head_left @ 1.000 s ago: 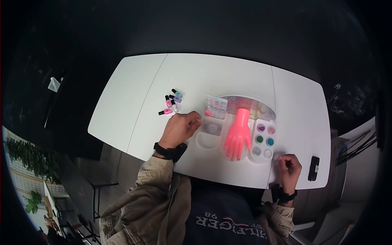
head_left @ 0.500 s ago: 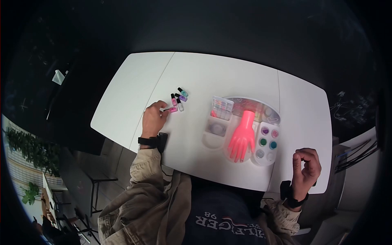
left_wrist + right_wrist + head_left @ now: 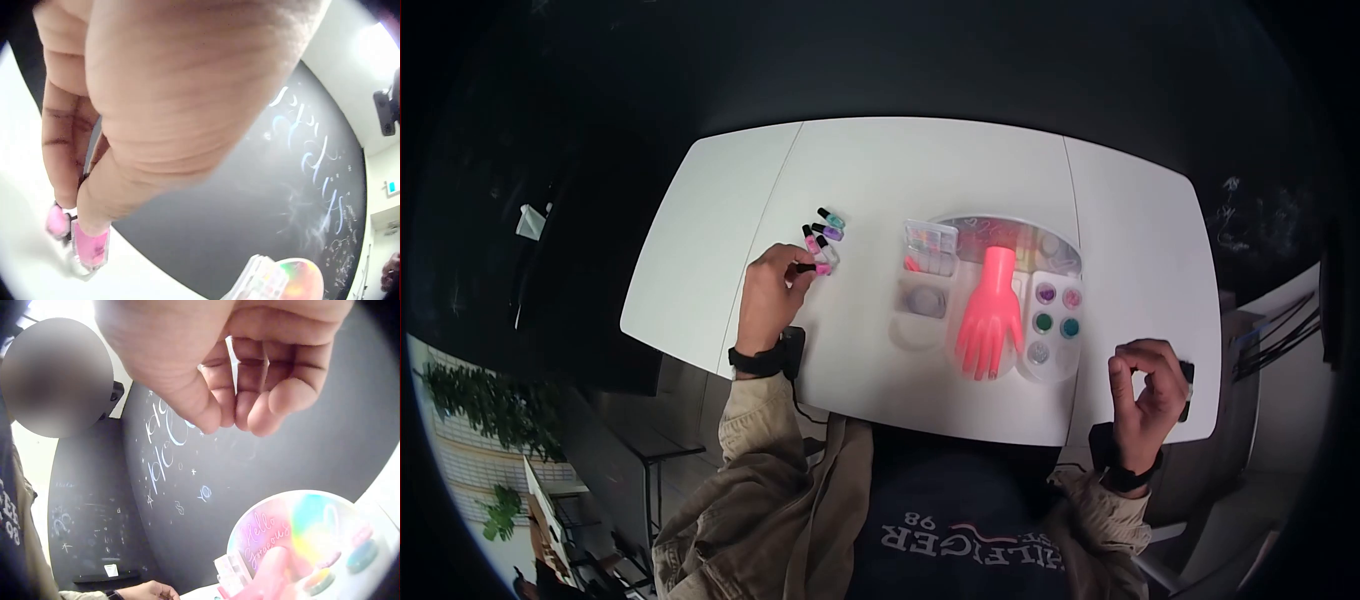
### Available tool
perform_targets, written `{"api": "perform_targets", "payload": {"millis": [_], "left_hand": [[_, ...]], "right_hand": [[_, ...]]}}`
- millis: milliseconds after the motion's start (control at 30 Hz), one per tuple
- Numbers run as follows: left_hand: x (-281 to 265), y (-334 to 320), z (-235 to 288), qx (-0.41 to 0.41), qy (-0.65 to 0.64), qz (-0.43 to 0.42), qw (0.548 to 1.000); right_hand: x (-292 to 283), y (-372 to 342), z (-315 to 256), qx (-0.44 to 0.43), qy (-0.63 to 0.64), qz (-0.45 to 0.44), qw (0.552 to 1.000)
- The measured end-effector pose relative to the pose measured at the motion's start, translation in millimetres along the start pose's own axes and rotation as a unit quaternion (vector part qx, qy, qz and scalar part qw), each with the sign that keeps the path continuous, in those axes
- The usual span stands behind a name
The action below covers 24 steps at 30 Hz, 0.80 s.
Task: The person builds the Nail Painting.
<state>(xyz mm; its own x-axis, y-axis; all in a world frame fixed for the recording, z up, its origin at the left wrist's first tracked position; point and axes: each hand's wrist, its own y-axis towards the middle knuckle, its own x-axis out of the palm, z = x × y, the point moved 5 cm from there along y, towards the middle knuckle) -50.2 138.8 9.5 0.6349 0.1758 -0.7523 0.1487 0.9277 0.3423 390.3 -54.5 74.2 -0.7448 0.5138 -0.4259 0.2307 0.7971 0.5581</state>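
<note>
At the left of the white table, my left hand (image 3: 768,300) pinches the black cap of a pink nail polish bottle (image 3: 823,269). The left wrist view shows the pink glass (image 3: 91,247) just below my thumb and fingertips. Beside it lie a clear bottle (image 3: 828,250), another pink bottle (image 3: 810,240), a purple bottle (image 3: 830,232) and a teal bottle (image 3: 832,218), all with black caps. My right hand (image 3: 1148,390) is raised over the table's right side, its fingers loosely curled and holding nothing.
A pink model hand (image 3: 990,325) lies on a manicure case whose mirror-like back (image 3: 1040,248) stands behind it. Glitter pots (image 3: 1043,323) sit on its right and a clear box (image 3: 930,240) on its left. A black object (image 3: 1187,385) is partly behind my right hand.
My left hand moved left from near the case to the polish bottles and took hold of a pink bottle's cap. My right hand rose and shifted right.
</note>
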Motion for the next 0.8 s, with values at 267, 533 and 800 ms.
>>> {"api": "perform_targets", "payload": {"millis": [267, 533, 800], "left_hand": [[21, -17, 85, 0.100, -0.100, -0.120, 0.983], [46, -33, 84, 0.100, -0.102, -0.171, 0.975], [54, -37, 90, 0.142, -0.068, -0.165, 0.974]], "right_hand": [[2, -1, -2, -0.013, -0.002, -0.007, 1.000], [3, -2, -1, -0.014, 0.002, -0.014, 1.000], [4, -3, 0, -0.015, 0.008, -0.017, 1.000]]}}
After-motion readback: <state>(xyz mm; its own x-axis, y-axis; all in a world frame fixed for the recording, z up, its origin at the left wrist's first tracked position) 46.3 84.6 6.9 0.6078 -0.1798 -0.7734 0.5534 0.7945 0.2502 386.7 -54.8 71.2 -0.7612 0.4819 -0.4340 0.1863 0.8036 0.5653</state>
